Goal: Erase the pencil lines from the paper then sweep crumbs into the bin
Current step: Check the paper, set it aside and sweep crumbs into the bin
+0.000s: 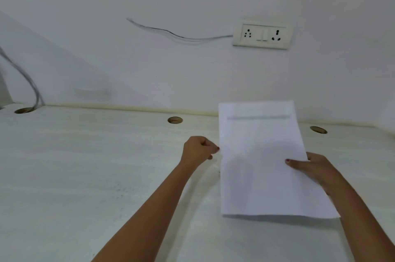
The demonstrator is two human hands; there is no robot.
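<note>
Saw the paper [260,155] right of centre in the frame, long side running away from me, lifted off the desk [85,165] with a shadow under its near edge. Its far end overlapped the wall line. There was a faint grey line across the sheet near the top; the rest looked blank from here. The right hand [314,167] pinched the paper at its right edge, thumb flat on top and fingers hidden underneath. The left hand [198,150] sat just at the sheet's left edge with fingers curled in and thumb tip against the edge. I couldn't tell whether it actually gripped the paper or held something small inside. Dark specks [117,189] were scattered on the desk left of centre, well apart from the paper. Three round cable holes ran along the back of the desk: far left [23,110], middle [175,120] and right [318,129]. The socket panel [263,34] was on the wall at upper right, with a thin wire [171,33] running left from it. Grey cables [27,82] dropped into the far-left hole.
</note>
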